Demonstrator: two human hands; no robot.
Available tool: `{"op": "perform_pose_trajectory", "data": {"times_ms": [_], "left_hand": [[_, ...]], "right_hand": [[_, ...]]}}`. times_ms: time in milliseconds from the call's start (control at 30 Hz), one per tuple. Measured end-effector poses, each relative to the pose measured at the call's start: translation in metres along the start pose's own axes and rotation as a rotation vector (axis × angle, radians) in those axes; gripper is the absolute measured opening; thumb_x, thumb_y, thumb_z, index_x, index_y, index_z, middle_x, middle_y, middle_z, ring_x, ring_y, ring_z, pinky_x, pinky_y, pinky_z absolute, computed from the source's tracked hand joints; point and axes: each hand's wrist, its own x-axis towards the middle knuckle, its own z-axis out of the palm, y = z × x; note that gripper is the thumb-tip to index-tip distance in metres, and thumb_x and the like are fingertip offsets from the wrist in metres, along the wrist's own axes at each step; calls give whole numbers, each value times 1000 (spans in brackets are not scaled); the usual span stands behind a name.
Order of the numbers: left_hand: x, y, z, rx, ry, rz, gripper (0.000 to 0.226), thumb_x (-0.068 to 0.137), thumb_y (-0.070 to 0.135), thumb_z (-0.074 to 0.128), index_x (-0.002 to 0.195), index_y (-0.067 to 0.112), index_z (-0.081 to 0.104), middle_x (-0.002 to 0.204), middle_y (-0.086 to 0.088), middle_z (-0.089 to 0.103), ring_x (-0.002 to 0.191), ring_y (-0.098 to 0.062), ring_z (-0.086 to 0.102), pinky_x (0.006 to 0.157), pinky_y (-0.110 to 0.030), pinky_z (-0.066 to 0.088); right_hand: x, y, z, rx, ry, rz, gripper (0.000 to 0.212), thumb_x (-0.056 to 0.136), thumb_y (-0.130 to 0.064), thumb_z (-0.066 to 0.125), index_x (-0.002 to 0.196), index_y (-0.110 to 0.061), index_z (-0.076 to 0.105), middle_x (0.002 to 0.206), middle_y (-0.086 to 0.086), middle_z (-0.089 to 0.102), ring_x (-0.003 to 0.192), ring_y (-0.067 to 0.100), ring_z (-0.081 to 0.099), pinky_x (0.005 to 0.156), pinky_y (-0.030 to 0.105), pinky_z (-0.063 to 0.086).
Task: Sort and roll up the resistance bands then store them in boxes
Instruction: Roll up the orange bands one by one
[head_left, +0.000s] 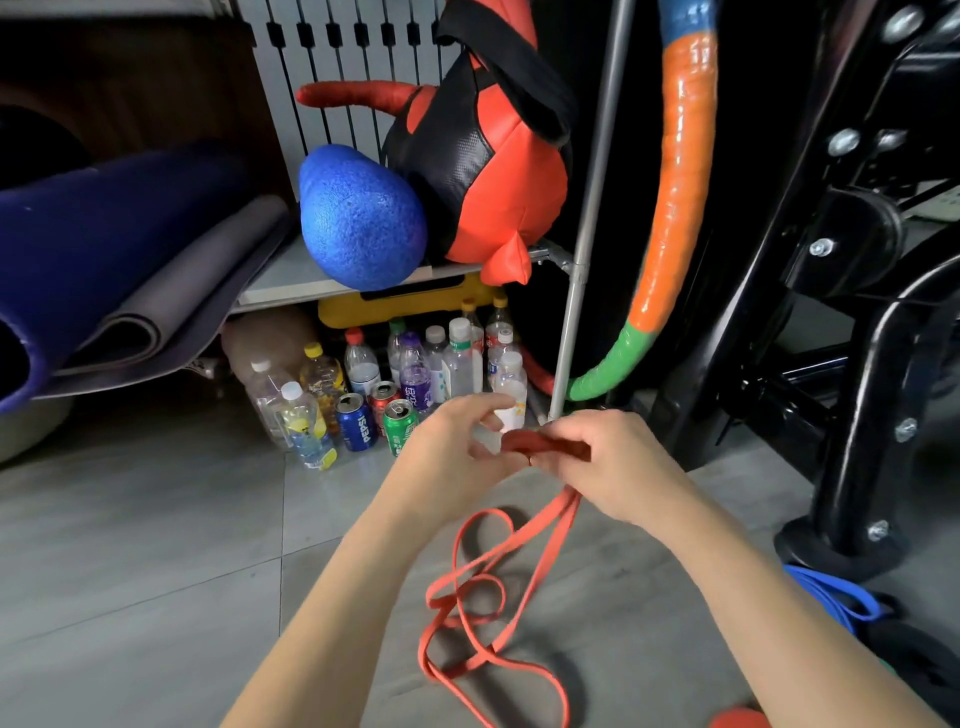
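Far left there's a rolled blue mat (104, 249) w/ a grey mat (197, 291) lying against it, both partly on the shelf (291, 280). On that shelf sit a blue foam egg thing (361, 218) and a red/black bag (483, 166), touching each other. Under it, on the floor, a bunch of plastic bottles (415, 364) plus a Pepsi can (357, 421) and a green can (400, 418) in front. Mid frame, left hand (457, 452) has its fingers loosely curled, thumb right at the end of the roll, tbh can't tell if it's actually pinching it or just touching. The red band (493, 587) is partly wound into a small flat roll up between the hands, and the rest hangs down and lies in loose loops on the grey floor tiles (156, 545). Right hand (613, 467) is closed round the rolled part, fingers wrapped over it. Behind it a metal pole (587, 223), then a bent tube taped orange and green (675, 197). Far right is a black steel rack (857, 312), w/ a blue band (836, 597) on the floor by its base.
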Motion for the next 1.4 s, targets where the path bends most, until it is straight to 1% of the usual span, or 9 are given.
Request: {"op": "perform_pose_trajectory", "data": {"times_ms": [167, 300, 400, 567, 767, 900, 1133, 1267, 1400], "left_hand": [[-2, 9, 5, 346, -52, 166, 21, 77, 25, 71, 98, 24, 70, 80, 5, 64, 82, -18, 58, 70, -26, 40], [-1, 7, -6, 74, 17, 131, 11, 74, 19, 77, 82, 26, 75, 55, 16, 56, 56, 2, 50, 54, -11, 37], [-5, 12, -8, -152, -9, 117, 19, 75, 12, 77, 78, 30, 74, 60, 4, 65, 56, -4, 50, 59, -25, 45], [-4, 15, -12, -787, 5, -24, 14, 70, 13, 71, 82, 16, 75, 69, 4, 71, 58, -5, 58, 58, -16, 48], [-3, 16, -10, -1120, -40, -105, 16, 69, 15, 64, 77, 17, 78, 75, 2, 72, 63, -2, 64, 58, -13, 51], [-3, 20, -2, -1267, -48, -156, 14, 71, 15, 64, 72, 14, 77, 69, 2, 69, 58, -3, 60, 58, -13, 52], [-2, 23, 9, -1459, -24, -261, 12, 71, 13, 63, 74, 10, 74, 69, -2, 63, 57, -7, 60, 56, -16, 52], [-5, 26, 21, -1379, -77, -309, 12, 70, 27, 64, 76, 19, 71, 74, 2, 65, 72, -12, 59, 69, -24, 46], [-6, 23, 19, -1136, -18, -279, 6, 78, 21, 68, 83, 21, 69, 70, 5, 59, 65, -8, 50, 57, -18, 40]], "right_hand": [[1, -6, -3, -181, -67, -116, 16, 83, -20, 68, 97, -22, 74, 83, 4, 68, 78, 22, 62, 74, 39, 50], [-5, -3, -6, 241, 19, 21, 24, 79, -12, 74, 90, -31, 64, 70, -11, 67, 62, 4, 61, 61, 22, 51], [-7, -4, -7, 552, 20, 48, 27, 76, 1, 73, 83, -25, 67, 71, -12, 71, 65, 0, 64, 60, 12, 48], [-9, -6, 1, 705, 25, 97, 22, 76, 2, 72, 79, -19, 70, 72, -7, 73, 68, 3, 68, 58, 10, 47], [-11, -9, 1, 989, 87, 83, 25, 70, -23, 69, 88, -8, 59, 84, 10, 75, 82, 23, 72, 73, 26, 56], [-10, -19, 4, 977, 74, 72, 25, 70, -25, 71, 94, -22, 66, 83, 6, 74, 78, 23, 72, 59, 16, 51], [-2, -23, 9, 852, 237, -7, 15, 74, -27, 72, 84, -37, 76, 84, -3, 75, 83, 11, 70, 74, 19, 52], [-1, -21, 18, 802, 284, 12, 22, 81, -14, 71, 84, -36, 76, 83, 1, 75, 81, 13, 69, 72, 19, 52], [-2, -14, 9, 581, 242, -27, 21, 85, -14, 69, 84, -34, 74, 57, -13, 63, 51, -1, 53, 52, 8, 38]]}}
